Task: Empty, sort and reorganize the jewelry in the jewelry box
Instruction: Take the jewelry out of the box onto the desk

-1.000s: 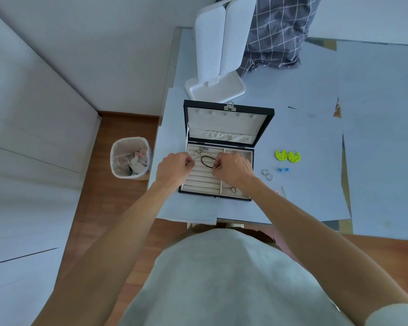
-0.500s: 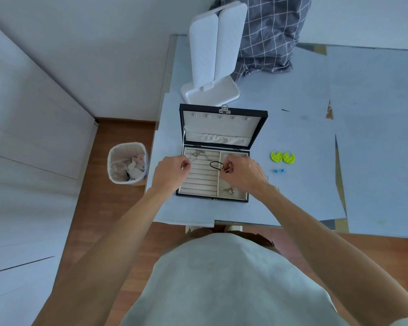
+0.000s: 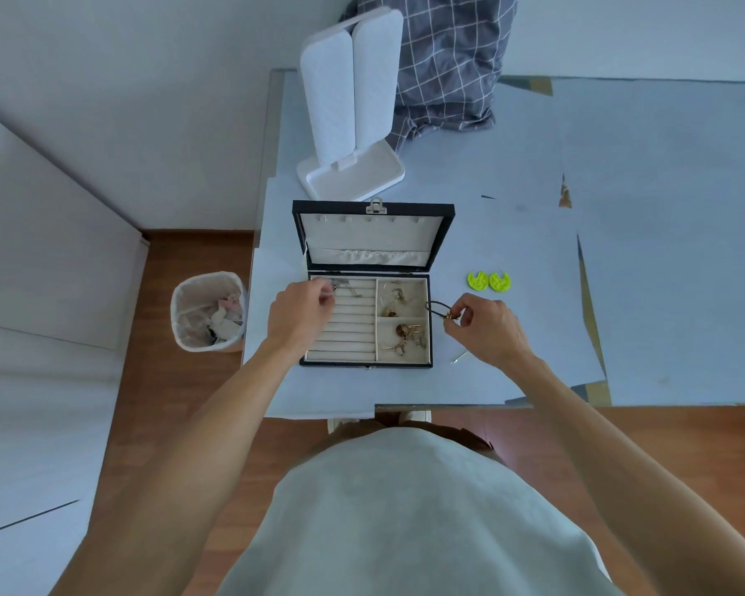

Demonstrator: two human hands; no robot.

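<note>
Pale table (image 3: 512, 251), open jewelry box (image 3: 441, 234) mid-frame, small jewelry pieces (image 3: 405, 335) in its right compartments.
A dark loop (image 3: 435, 306) is pinched by the right hand (image 3: 484, 329); the left hand (image 3: 297, 314) is curled, its contents unclear.

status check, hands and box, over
Right hand pinches dark loop bracelet past jewelry box right edge. Left hand pinches silver chain over ring rolls. Nothing blocking.

Two green earrings (image 3: 489, 280), one jewelry box (image 3: 364, 364)
</note>
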